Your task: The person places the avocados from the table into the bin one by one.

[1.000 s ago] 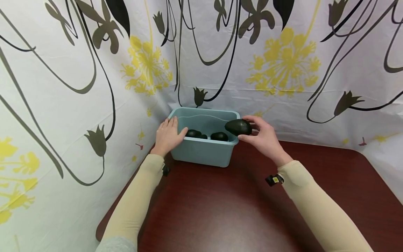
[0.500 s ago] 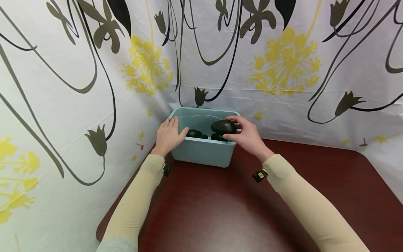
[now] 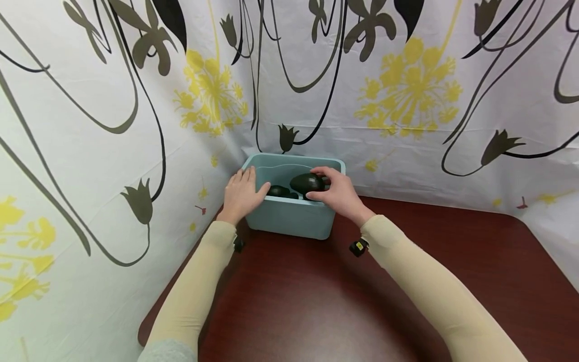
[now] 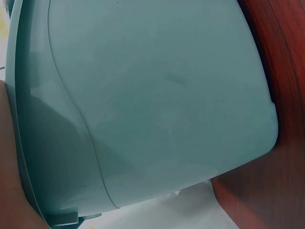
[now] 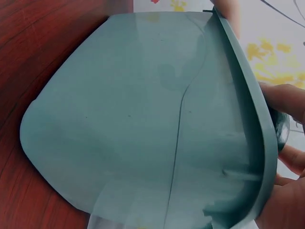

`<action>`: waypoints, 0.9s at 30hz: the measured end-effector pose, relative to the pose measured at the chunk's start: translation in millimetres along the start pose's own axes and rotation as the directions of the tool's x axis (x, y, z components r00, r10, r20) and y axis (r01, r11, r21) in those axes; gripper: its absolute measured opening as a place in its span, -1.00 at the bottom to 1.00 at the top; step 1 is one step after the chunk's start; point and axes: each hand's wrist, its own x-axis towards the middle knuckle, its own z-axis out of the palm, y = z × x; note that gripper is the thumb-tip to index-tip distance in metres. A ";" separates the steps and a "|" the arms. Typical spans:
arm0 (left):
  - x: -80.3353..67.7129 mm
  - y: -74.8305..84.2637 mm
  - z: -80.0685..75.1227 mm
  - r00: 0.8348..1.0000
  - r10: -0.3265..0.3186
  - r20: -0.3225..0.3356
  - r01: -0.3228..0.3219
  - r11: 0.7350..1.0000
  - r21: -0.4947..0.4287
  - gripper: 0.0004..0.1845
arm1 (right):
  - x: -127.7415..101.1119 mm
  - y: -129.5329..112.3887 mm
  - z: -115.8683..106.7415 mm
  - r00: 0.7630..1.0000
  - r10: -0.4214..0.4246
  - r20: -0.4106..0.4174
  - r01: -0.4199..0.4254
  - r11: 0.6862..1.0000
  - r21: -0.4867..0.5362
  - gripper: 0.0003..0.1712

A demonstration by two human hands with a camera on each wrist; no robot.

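Note:
A light blue plastic bin (image 3: 289, 218) stands at the back left of the dark red table, against the patterned curtain. My right hand (image 3: 336, 193) grips a dark avocado (image 3: 306, 182) just above the bin's inside. At the bin's bottom lie other dark avocados (image 3: 277, 191). My left hand (image 3: 242, 193) rests on the bin's left front rim, thumb over the edge and fingers straight. The left wrist view is filled by the bin's outer wall (image 4: 157, 105). The right wrist view shows the bin's wall (image 5: 138, 119) and rim, with my fingers (image 5: 286, 102) beyond it.
The white curtain (image 3: 407, 90) with black and yellow flowers closes in the back and left sides. The dark red table (image 3: 325, 301) stretches out in front of the bin and off to its right.
My right hand has carried the avocado leftward and down, from beside the bin's right rim to over its inside. The left hand has stayed on the rim.

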 end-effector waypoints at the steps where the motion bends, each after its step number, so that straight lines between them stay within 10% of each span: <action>1: 0.0 0.1 0.0 1.000 0.000 0.001 0.000 1.000 -0.002 -0.02 | 1.3 -1.0 1.1 1.000 0.008 -0.001 -0.008 1.000 -0.002 -0.23; 27: -0.1 -0.4 0.6 1.000 0.006 -0.006 -0.006 1.000 0.015 -0.03 | 27.8 -7.7 6.9 0.983 0.050 0.179 -0.014 0.981 -0.195 -0.27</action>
